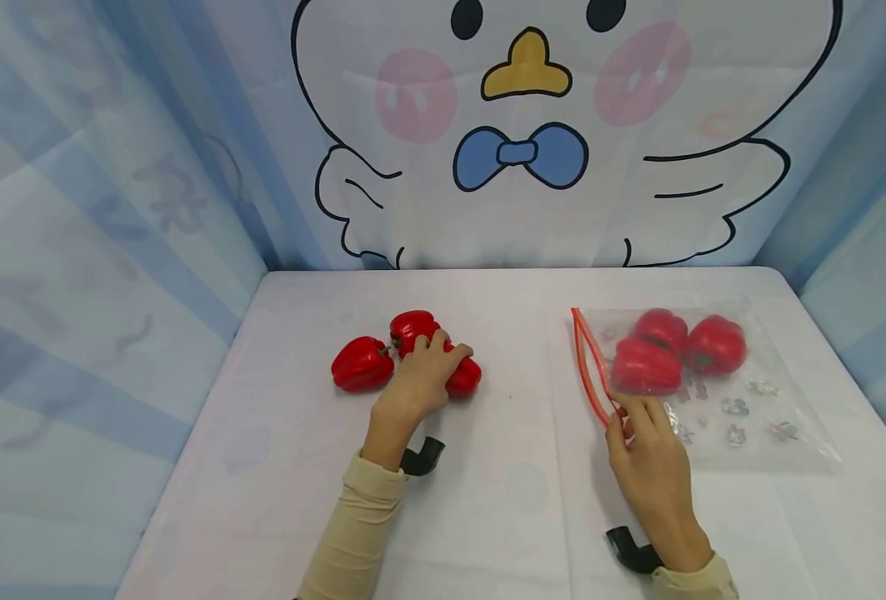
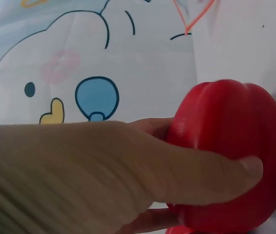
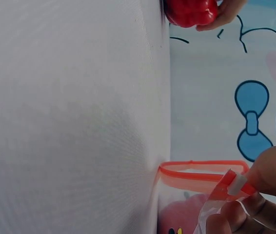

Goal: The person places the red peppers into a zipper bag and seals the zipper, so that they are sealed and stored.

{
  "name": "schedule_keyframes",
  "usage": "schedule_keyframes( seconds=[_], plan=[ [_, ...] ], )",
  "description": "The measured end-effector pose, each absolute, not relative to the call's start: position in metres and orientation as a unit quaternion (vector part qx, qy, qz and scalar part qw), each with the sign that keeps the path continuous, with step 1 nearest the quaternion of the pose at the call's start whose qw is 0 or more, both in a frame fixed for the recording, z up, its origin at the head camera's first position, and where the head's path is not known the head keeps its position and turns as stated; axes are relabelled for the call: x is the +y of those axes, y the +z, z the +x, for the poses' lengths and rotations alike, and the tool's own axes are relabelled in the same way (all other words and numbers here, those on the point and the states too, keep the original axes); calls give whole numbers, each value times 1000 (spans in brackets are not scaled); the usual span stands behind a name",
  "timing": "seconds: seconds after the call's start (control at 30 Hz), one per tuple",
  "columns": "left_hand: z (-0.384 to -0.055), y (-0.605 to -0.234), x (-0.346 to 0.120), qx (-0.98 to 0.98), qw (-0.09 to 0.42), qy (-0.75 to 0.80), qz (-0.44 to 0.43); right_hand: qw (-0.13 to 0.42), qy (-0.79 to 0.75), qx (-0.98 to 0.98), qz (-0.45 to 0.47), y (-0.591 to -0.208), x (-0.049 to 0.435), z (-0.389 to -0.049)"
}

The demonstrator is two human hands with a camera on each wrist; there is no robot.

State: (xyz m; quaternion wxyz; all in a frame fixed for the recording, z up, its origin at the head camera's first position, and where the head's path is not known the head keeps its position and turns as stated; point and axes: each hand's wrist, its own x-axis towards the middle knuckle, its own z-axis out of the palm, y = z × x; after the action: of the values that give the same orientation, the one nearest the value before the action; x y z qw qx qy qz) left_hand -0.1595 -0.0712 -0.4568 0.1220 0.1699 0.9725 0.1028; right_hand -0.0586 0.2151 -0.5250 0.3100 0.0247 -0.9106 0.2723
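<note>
My left hand (image 1: 427, 373) grips a red bell pepper (image 1: 463, 377) on the left half of the table. In the left wrist view the thumb lies along the side of that bell pepper (image 2: 230, 122), with fingers on its far side. Two more red bell peppers sit beside the hand, one to its left (image 1: 362, 364) and one just behind (image 1: 411, 327). My right hand (image 1: 648, 462) pinches the orange zip edge of a clear plastic bag (image 1: 780, 417). The right wrist view shows the orange-rimmed mouth (image 3: 201, 165) parted and a white slider (image 3: 236, 185) by the thumb. Several red bell peppers (image 1: 716, 344) lie inside the bag.
A white cloth covers the table (image 1: 518, 508). Behind it hangs a curtain (image 1: 518, 225) with a cartoon bird print, and pale blue curtains (image 1: 97, 275) flank both sides. A black strap piece (image 1: 423, 457) sticks out at the left wrist, another (image 1: 630, 550) at the right.
</note>
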Motion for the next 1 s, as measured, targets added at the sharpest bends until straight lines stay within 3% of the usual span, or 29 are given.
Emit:
schedule_keyframes(
  seconds=[0.23, 0.53, 1.0],
  plan=[
    [-161, -456, -73, 966, 127, 138, 177, 306, 274, -911, 22, -526, 215, -57],
    [-162, -453, -66, 925, 180, 259, 210, 311, 276, -909, 23, -527, 216, -59],
    [-163, -460, -49, 898, 186, 303, 259, 310, 272, -910, 28, -524, 216, -59]
  ],
)
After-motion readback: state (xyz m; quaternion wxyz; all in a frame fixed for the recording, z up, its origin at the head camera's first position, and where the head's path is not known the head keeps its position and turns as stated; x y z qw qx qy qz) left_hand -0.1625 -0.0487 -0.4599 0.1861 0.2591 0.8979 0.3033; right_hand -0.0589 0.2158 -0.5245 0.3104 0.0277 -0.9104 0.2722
